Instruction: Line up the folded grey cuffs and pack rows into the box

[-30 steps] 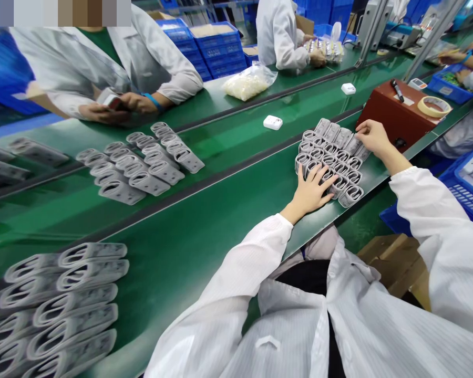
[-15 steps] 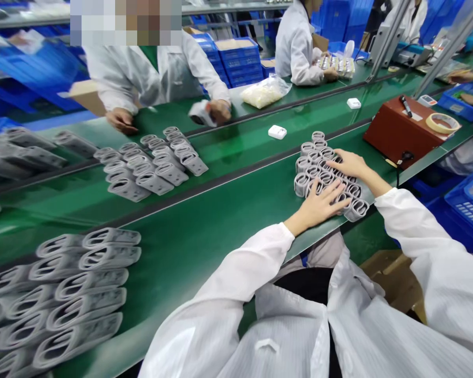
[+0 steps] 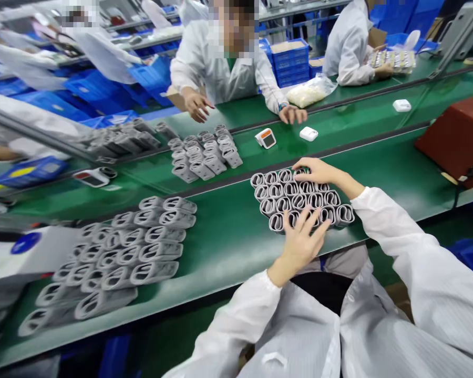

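The left hand [image 3: 301,244] is spreading open over the near edge, the right hand [image 3: 319,172] is draping across the far row, and the grey coils [image 3: 299,202] are lying in a block lengthwise along the desk [image 3: 228,247].

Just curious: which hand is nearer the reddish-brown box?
The right hand is nearer, on the far edge of the grey looped parts, left of the reddish-brown box; the left hand is farther, over their near edge.

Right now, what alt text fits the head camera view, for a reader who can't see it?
The left hand and right hand, in white sleeves, work at a tight cluster of grey looped parts on a green conveyor belt, left at its near edge, right at its far edge. More grey parts lie in rows.
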`<state>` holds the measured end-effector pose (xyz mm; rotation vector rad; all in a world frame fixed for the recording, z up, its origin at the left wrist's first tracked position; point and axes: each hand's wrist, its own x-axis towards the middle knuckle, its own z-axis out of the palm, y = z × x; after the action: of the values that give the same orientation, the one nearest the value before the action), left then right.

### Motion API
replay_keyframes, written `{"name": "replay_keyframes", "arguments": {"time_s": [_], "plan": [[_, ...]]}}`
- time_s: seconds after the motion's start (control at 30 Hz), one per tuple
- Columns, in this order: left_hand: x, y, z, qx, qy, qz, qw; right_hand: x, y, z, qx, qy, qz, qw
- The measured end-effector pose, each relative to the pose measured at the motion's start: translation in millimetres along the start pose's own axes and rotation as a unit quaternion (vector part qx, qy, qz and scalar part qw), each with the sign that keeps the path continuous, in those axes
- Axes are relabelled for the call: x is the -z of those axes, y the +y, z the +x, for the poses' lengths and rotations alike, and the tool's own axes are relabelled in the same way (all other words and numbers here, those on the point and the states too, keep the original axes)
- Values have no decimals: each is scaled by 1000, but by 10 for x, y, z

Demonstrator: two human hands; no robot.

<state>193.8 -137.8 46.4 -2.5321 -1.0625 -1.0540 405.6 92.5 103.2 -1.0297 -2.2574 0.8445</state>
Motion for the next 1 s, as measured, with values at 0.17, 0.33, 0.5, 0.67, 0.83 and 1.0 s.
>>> {"name": "replay_keyframes", "arguments": {"time_s": [0.17,0.33,0.5,0.67,0.83,1.0], "plan": [[310,-446,-611,285,99,-48,952,75,422,-258,-101,26,238,966],[260,-644,-661,441,12,-232,867,-109,568,-293,-123,97,248,956],[362,-717,-380,482,-22,-222,847,-322,552,-124,-180,200,168,948],[761,-927,-290,538,-160,-150,814,-251,635,-304,-180,266,91,943],[796,-1188,-202,528,-124,-168,823,-124,463,-793,-76,224,123,964],[537,-1373,-150,519,-112,-211,821,-125,211,-1111,-58,82,186,977]]}}
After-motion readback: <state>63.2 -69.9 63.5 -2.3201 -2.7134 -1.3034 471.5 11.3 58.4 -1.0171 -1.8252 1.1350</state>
